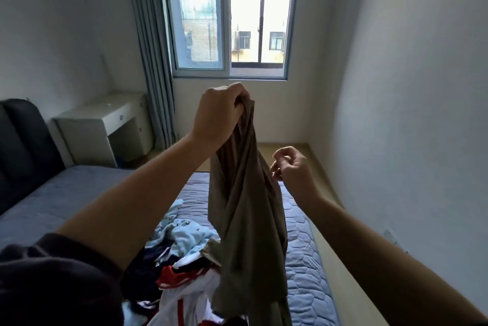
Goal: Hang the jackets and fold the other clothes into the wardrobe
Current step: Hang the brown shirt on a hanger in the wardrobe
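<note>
Sitting at the far left, a dark headboard (18,146) is backing the bed (66,193), and a pale desk (105,125) is standing beyond it beside the grey-blue curtain (153,61), with the window (229,16) lighting the far wall. Reaching up from a dark sleeve (52,280), the left hand (216,117) is keeping its grip clenched on the top of a brown garment (245,209), which is hanging twisted and dangling down over the bed. Lying beneath it on the blue quilted mattress cover, a pile of clothes (182,259) is mixing light blue, navy, red and white pieces. Just right of the hanging cloth, the right hand (290,164) is hovering with its grip released, fingers loosely curled and grasping nothing, near the fabric's edge but not clearly touching it.
</note>
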The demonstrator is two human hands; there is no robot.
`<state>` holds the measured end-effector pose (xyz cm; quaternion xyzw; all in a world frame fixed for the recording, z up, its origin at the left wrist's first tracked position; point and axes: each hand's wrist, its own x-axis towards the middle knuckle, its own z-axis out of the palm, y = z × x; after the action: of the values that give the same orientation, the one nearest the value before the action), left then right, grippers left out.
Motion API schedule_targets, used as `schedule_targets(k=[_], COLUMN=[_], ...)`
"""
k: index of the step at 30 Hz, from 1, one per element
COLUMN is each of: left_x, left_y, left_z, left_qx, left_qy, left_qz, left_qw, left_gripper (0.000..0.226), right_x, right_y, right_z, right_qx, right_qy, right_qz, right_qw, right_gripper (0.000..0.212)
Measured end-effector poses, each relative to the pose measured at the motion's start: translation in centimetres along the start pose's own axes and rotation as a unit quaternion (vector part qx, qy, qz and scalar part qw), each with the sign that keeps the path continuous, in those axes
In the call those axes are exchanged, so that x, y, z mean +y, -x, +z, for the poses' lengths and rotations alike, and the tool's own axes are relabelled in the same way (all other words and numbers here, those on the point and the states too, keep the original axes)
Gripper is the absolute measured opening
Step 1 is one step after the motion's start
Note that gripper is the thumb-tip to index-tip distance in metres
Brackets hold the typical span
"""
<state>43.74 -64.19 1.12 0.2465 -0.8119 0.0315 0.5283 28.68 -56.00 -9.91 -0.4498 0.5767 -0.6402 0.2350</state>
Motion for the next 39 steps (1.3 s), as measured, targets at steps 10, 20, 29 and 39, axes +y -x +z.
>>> schedule_targets(k=[10, 20, 29, 39], left_x=[0.7, -5.5, -9.7, -4.5], left_y=[-4.5, -5.9, -1.4, -1.2], left_z=[-1.4, -4.6, -5.0, -1.0], left_qx=[-0.024, -0.048, -0.128, -0.265], left_qy=[0.021, -0.011, -0.037, -0.103], left_qz=[-0.173, -0.245, -0.178, -0.003], left_qw=[0.984, 0.968, 0.975, 0.959], left_gripper=[0.033, 0.041, 0.04, 0.036], right_x=[1.4, -0.7, -5.5, -5.4], right_y=[1.6, -2.1, -4.5, -2.1], right_z=[2.7, 0.4, -3.6, 4.2], right_qx=[-0.016, 0.119, 0.055, -0.193], right_qy=[0.439, 0.115, 0.241, -0.01], right_qz=[0.034, 0.058, 0.019, 0.078], right_qw=[0.898, 0.984, 0.969, 0.978], right_gripper=[0.043, 0.007, 0.028, 0.022])
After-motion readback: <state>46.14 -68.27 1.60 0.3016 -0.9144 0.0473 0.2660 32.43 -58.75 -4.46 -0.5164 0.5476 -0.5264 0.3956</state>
